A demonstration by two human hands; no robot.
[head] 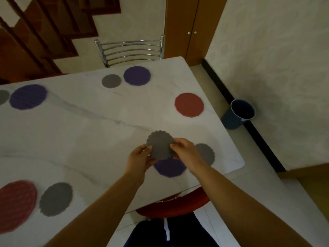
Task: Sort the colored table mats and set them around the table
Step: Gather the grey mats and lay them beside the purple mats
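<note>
Mats lie around the white table (106, 139): red (17, 205) and grey (56, 198) at the near left edge. Left hand (140, 158) and right hand (183, 150) both pinch a grey scalloped mat (160, 144) above a purple mat (170, 167) near the near right corner. Likely next: laying it beside the lone red mat (189, 104) by the right edge.

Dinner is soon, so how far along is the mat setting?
Most spots already pair a big mat with a small grey one. Both hands, left hand and right hand, hold a small grey scalloped mat. The lone round red mat lacks one.
</note>
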